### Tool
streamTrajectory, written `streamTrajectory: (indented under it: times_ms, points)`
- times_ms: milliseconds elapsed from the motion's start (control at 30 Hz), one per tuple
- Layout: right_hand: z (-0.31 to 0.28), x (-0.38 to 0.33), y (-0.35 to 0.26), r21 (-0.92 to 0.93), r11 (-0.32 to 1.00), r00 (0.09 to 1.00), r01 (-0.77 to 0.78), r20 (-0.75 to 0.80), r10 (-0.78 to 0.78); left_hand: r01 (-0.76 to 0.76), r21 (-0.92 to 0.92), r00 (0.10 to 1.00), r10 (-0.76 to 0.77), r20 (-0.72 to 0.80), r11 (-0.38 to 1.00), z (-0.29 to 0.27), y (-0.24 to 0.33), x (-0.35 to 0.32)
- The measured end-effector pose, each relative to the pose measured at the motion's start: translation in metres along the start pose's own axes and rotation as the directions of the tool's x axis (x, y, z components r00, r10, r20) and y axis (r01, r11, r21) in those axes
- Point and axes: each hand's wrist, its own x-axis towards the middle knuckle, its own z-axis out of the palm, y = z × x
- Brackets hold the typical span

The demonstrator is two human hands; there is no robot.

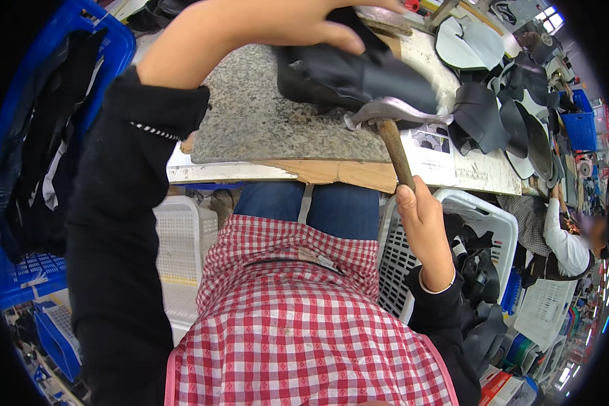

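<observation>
Swinging the hammer [394, 115] this close to your own fingers is the main danger here: its curved metal head sits right against the lower edge of the black leather piece [358, 71], and your left hand [277, 27] presses that piece down just above it, so a blow that lands a little high would likely catch a fingertip. A second risk, as I judge it, is the leather slipping on the speckled granite slab [264, 115], since it lies near the slab's front right corner, and a glancing strike could push it off the edge or mark it. Your right hand [423, 227] is wrapped tight around the lower end of the wooden handle, thumb up along the shaft, the grip fully closed; holding so low gives reach but less control of where the head lands. Your left hand's grip is closed over the leather piece from above, fingers curled across its top, pinning it to the slab. The slab rests on the tabletop [480, 172], whose right part is crowded with more dark cut pieces. A white mesh basket [494, 223] holding dark parts stands by your right knee, and a blue crate [108, 40] sits at your far left.
</observation>
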Motion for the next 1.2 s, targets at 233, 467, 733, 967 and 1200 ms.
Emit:
streamTrajectory:
  times_ms: [233, 467, 733, 967, 1200]
  points:
    - [0.003, -0.015, 0.048, -0.081, 0.992, 0.995, -0.099, -0.021, 0.098, 0.398, -0.247, 0.917, -0.380, 0.117, 0.884, 0.067, -0.016, -0.049]
    - [0.033, -0.019, 0.042, -0.100, 0.986, 0.990, -0.135, 0.023, 0.138, 0.217, -0.215, 0.964, -0.244, -0.105, 0.952, 0.077, -0.076, 0.125]
    - [0.041, -0.037, 0.034, -0.046, 0.997, 0.985, -0.070, 0.153, 0.076, 0.192, 0.117, 0.952, -0.214, 0.220, 0.974, 0.090, -0.056, 0.117]
    - [0.003, -0.011, 0.036, -0.008, 0.999, 0.997, 0.050, -0.065, -0.050, 0.074, 0.287, 0.898, 0.061, -0.435, 0.955, 0.024, 0.000, -0.007]
    - [0.020, 0.045, 0.022, -0.177, 0.977, 0.987, 0.119, -0.086, -0.135, 0.411, 0.197, 0.908, -0.420, 0.005, 0.890, 0.072, 0.027, -0.072]
